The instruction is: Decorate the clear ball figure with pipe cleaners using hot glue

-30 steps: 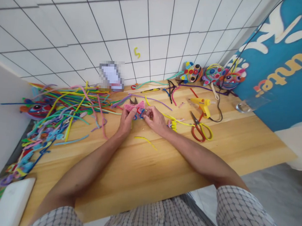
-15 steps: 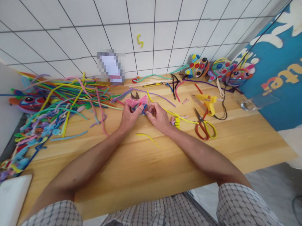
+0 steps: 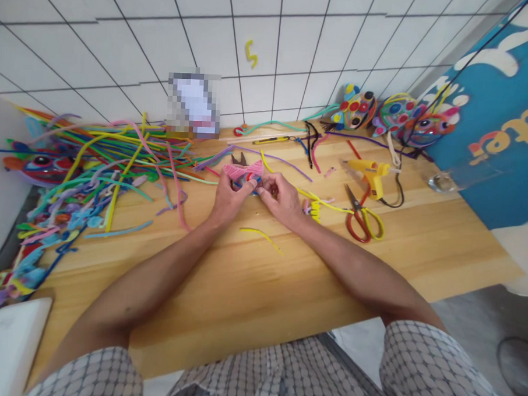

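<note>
A small craft piece of pink pipe cleaner [image 3: 243,169], with blue and red parts beneath it, is gripped between the thumb and fingers of my left hand [image 3: 229,201]. My right hand [image 3: 283,202] is closed in a pinch at the piece's right side; whatever its fingertips grip is hidden. Just behind the piece, the dark jaws of pliers [image 3: 238,159] poke out. A yellow coiled pipe cleaner [image 3: 315,211] lies by my right wrist, and a short yellow strip [image 3: 262,235] rests on the table in front of my hands.
Scissors [image 3: 360,217] and a yellow glue gun [image 3: 372,175] with a cord lie to the right. A heap of pipe cleaners [image 3: 112,150] spreads over the left. Several decorated masks [image 3: 354,108] lean at the back right; a yellow cutter [image 3: 270,140] lies near the wall.
The camera view has tilted and shifted slightly. Both hands stay at the pink craft piece, with the right fingers shifting a little beside it.
</note>
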`<state>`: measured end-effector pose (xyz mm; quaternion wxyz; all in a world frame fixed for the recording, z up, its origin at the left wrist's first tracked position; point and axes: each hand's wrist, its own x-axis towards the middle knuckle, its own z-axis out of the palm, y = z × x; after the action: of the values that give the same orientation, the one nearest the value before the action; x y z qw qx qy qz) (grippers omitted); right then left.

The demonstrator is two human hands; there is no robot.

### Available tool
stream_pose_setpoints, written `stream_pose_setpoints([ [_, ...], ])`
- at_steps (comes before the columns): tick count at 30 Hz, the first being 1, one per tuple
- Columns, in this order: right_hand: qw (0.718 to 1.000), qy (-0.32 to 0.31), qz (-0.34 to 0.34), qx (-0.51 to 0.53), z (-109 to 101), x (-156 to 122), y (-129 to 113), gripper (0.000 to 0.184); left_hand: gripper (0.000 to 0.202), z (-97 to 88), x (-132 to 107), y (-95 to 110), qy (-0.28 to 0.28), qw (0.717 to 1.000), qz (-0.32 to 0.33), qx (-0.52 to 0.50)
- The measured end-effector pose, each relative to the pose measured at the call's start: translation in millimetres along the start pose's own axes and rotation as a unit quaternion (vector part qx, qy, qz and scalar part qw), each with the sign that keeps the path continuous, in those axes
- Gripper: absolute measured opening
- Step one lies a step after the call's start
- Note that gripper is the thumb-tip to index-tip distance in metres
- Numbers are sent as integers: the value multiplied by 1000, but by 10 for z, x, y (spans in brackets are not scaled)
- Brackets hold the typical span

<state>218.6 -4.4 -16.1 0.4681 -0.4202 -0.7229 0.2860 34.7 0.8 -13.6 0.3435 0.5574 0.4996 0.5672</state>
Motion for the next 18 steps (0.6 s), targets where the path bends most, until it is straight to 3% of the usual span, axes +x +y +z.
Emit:
stream_pose_setpoints([
  [5,998,39,-27,-45,-11,19,-50,6,50,-15,-24,4,-3,1000,10,16],
  [9,996,24,-44,-80,-10,61,-69,11,53,-33,-33,7,-12,999,21,24],
  [12,995,61,-7,-78,-81,175,-35,20,54,-53,-33,-5,-11,1000,17,18],
  [15,989,140,16,-39,-308,355,41,22,50,-70,-32,-29,-12,1000,-13,9],
  [18,980,195,8,30,-702,543,90,17,51,-77,-33,-44,-12,999,-31,0],
])
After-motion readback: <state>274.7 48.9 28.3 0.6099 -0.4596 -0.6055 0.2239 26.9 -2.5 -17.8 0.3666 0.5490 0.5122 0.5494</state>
